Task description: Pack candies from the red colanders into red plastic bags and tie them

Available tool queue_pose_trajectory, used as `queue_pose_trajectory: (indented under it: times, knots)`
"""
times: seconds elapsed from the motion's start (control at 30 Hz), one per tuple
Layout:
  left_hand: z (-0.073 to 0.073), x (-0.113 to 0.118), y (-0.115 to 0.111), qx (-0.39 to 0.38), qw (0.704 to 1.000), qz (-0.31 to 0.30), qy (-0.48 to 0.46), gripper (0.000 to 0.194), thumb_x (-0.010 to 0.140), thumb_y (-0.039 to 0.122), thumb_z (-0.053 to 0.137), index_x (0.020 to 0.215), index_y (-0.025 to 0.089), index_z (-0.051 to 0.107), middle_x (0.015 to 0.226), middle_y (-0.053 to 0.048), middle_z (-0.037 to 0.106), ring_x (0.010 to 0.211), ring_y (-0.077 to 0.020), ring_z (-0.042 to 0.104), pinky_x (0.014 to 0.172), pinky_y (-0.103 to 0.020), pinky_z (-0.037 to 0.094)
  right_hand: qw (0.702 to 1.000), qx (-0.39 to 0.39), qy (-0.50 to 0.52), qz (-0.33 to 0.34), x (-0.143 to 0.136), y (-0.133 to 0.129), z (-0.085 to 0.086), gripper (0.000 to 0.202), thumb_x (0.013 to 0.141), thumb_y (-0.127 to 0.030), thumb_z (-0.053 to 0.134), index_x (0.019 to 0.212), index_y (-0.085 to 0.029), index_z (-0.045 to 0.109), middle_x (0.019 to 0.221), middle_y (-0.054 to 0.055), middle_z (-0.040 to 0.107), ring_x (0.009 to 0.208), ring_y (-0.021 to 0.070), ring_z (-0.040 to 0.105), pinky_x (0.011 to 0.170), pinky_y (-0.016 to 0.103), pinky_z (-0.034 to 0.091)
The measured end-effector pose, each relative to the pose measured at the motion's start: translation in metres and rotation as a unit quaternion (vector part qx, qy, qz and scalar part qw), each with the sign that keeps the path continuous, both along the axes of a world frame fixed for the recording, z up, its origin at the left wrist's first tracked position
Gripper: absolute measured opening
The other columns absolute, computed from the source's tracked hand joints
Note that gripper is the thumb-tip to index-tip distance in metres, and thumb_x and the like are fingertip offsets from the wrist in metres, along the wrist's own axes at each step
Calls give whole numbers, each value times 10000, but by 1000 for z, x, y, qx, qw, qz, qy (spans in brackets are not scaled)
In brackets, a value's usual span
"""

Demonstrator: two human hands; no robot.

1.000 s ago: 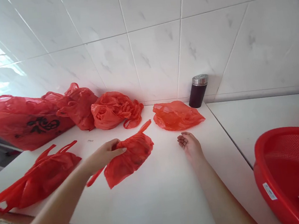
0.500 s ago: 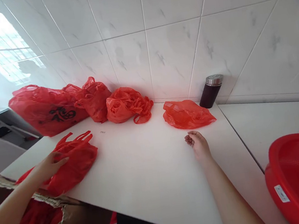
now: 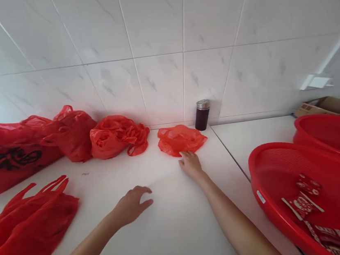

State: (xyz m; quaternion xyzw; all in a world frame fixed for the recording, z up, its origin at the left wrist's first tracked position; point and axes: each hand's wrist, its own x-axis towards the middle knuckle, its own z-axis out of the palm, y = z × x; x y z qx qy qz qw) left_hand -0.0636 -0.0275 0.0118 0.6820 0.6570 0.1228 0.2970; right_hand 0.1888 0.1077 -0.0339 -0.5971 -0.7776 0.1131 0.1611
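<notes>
Over the middle of the white table, my left hand (image 3: 132, 204) holds nothing, its thumb and fingers apart. My right hand (image 3: 191, 164) is at the near edge of a thin, crumpled red plastic bag (image 3: 182, 138). Its fingertips meet the bag's edge, with the thumb a little apart from them; no firm grip shows. On the left lies a larger red plastic bag (image 3: 36, 226) with its handles pointing up and away. Directly behind the crumpled bag stands a dark flask (image 3: 202, 117) with a silver lid.
Along the tiled wall sit a bunched red bag (image 3: 118, 136), a knotted red bag (image 3: 73, 133) and a big printed red bag (image 3: 12, 155). To the right, a red plastic basket (image 3: 258, 174) holds several small packets (image 3: 303, 206). Beyond are another basket (image 3: 300, 126) and a cardboard box (image 3: 313, 108).
My left hand has left the red bag on the left and moved right over the table. My right hand has reached forward to the crumpled bag. The view has turned right, showing more baskets.
</notes>
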Motion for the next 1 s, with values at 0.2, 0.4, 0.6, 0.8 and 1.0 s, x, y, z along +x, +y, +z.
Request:
queue_pose_trajectory:
  times: [0.2, 0.4, 0.6, 0.8, 1.0]
  knots:
    - [-9, 62, 47, 102, 988, 109, -45, 695, 894, 604, 339, 1470, 239, 207, 1407, -168, 424, 1154, -238, 564, 893, -359, 474, 997, -26, -12, 74, -1, -106, 2, 511, 888, -368, 521, 1361, -172, 515, 1463, 129, 441, 1340, 342, 356, 1064, 480, 300]
    - [-32, 105, 41, 140, 984, 112, 13, 532, 790, 372, 569, 1294, 238, 466, 1371, -148, 461, 1153, -362, 515, 867, -470, 438, 962, -65, 217, 152, 18, -164, 48, 298, 942, -312, 469, 1203, -267, 604, 1183, 26, 655, 1072, 189, 602, 940, 342, 470]
    - [-33, 87, 26, 185, 981, 61, 0, 179, 823, 217, 430, 919, 240, 579, 1091, -51, 633, 1021, -251, 579, 834, -369, 459, 945, -25, 313, 89, 76, -192, 112, 312, 959, -344, 460, 1254, -310, 558, 1193, 24, 643, 977, 158, 638, 825, 279, 547]
    - [-25, 54, -6, 268, 955, 125, -20, 241, 804, 430, 520, 888, 236, 636, 1278, -106, 506, 1013, -284, 565, 787, -402, 490, 995, -15, 47, -81, 183, -255, 106, 642, 818, -457, 646, 1408, -364, 414, 1438, 51, 475, 1285, 309, 482, 1006, 466, 465]
    - [-11, 43, -33, 137, 980, 139, -50, 294, 767, 529, 521, 900, 276, 591, 951, -24, 663, 740, -225, 614, 626, -334, 468, 975, -134, -67, -163, 217, -268, 82, 450, 934, -378, 439, 1380, -321, 470, 1157, 77, 682, 1021, 281, 665, 773, 376, 551]
